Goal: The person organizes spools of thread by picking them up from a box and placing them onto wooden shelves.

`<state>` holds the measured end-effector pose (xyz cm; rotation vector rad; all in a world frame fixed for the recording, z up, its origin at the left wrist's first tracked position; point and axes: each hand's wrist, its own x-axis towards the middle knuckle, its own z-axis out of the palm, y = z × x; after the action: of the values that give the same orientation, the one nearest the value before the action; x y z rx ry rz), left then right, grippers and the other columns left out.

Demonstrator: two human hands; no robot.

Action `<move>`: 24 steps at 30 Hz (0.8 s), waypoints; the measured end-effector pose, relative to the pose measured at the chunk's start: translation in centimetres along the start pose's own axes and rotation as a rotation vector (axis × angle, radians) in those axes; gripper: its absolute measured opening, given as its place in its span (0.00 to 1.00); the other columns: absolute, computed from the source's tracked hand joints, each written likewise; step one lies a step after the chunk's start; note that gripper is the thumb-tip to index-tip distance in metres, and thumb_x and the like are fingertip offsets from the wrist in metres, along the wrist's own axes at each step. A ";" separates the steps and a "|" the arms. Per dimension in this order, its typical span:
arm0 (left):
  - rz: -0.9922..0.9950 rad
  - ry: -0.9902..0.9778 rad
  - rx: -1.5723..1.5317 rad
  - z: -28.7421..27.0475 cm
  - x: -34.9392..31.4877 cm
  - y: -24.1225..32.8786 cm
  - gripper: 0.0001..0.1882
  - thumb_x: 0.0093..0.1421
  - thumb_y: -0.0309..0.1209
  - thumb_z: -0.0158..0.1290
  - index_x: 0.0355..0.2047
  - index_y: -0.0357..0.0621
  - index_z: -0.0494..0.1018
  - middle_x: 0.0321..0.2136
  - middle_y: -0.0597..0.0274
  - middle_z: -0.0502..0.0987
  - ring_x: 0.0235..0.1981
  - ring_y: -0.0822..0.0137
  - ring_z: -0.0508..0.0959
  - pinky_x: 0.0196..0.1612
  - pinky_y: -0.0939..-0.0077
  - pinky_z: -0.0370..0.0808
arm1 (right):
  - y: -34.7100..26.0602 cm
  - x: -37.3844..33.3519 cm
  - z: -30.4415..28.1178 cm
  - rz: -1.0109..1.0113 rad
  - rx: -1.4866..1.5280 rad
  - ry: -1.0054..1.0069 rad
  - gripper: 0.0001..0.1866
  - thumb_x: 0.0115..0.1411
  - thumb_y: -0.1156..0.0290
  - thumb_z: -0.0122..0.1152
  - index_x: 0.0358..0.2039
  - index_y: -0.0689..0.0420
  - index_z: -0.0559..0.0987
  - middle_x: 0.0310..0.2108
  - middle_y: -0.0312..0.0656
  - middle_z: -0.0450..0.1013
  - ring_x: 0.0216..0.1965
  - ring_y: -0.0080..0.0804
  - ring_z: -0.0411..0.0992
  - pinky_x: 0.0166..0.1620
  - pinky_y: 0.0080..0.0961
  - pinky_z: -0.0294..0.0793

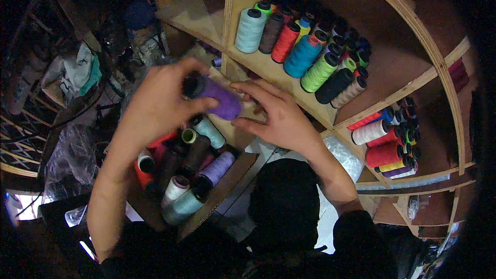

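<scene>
A purple thread spool [223, 101] with a black core end is held up in front of the shelf. My left hand [168, 95] is closed around its black-ended side, slightly blurred. At the other end, the thumb and fingers of my right hand [274, 113] close on the spool's lower part. Beneath my hands a cardboard box [219, 191] holds several spools lying jumbled. Among them are a pale blue spool [211, 133], a lilac spool [217, 168], a white spool [175, 190] and a pale teal spool [183, 206].
A wooden shelf [310, 104] carries rows of upright spools, with a light blue spool [250, 31] at the left front. More spools, including a red spool [384, 155], fill a compartment to the right. Clear plastic wrap [72, 155] and cloth [72, 75] lie at left.
</scene>
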<state>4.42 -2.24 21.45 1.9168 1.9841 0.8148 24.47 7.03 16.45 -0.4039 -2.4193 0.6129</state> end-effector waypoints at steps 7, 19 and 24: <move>0.062 0.192 -0.350 2.0 -0.2 0.2 0.24 0.47 0.36 0.61 0.43 0.37 0.70 0.36 0.54 0.75 0.38 0.64 0.76 0.38 0.73 0.73 | 0.8 1.2 0.1 0.186 -0.042 0.149 0.25 0.44 0.65 0.68 0.41 0.63 0.73 0.32 0.50 0.72 0.33 0.45 0.73 0.35 0.33 0.73; 0.094 -0.745 0.264 13.6 -6.9 -12.4 0.29 0.46 0.45 0.59 0.44 0.40 0.68 0.36 0.44 0.75 0.39 0.48 0.75 0.42 0.59 0.72 | 9.5 4.7 3.1 0.376 -0.337 0.487 0.19 0.47 0.66 0.66 0.31 0.68 0.71 0.22 0.57 0.72 0.26 0.50 0.73 0.29 0.37 0.72; -0.242 -0.782 0.452 13.6 -6.0 -9.0 0.34 0.46 0.43 0.59 0.48 0.34 0.61 0.38 0.42 0.74 0.41 0.48 0.75 0.43 0.56 0.71 | 9.8 4.3 2.5 0.459 -0.430 0.476 0.19 0.46 0.66 0.67 0.31 0.67 0.71 0.20 0.55 0.72 0.24 0.50 0.73 0.27 0.38 0.71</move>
<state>5.01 -5.02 4.24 1.7418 1.8879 -0.4399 20.91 16.29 11.70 -1.1640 -1.9839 0.1379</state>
